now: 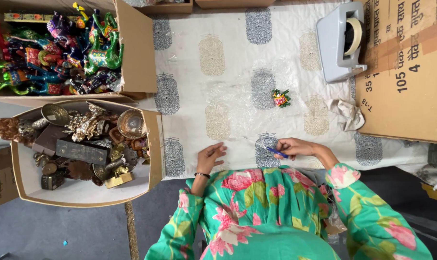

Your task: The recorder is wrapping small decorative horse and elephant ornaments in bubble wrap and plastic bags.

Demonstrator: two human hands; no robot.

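While my right hand [295,147] pinches a blue pen [277,152] and my left hand [209,158] rests empty, fingers loosely spread, on the patterned bench cloth [237,53], the small painted figurine [280,97] sits well apart on clear bubble wrap [237,103]. I judge the pen tip could snag or puncture that wrap. At left, one cardboard box [134,53] holds colourful painted animals, another box [156,144] brass-coloured metal pieces.

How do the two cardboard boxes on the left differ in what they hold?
The upper box is packed with brightly painted animal figurines; the lower box holds dull brass and dark metal pieces. The upper box looks full; the lower box shows bare pale floor along its near side. Both are open-topped brown cardboard.
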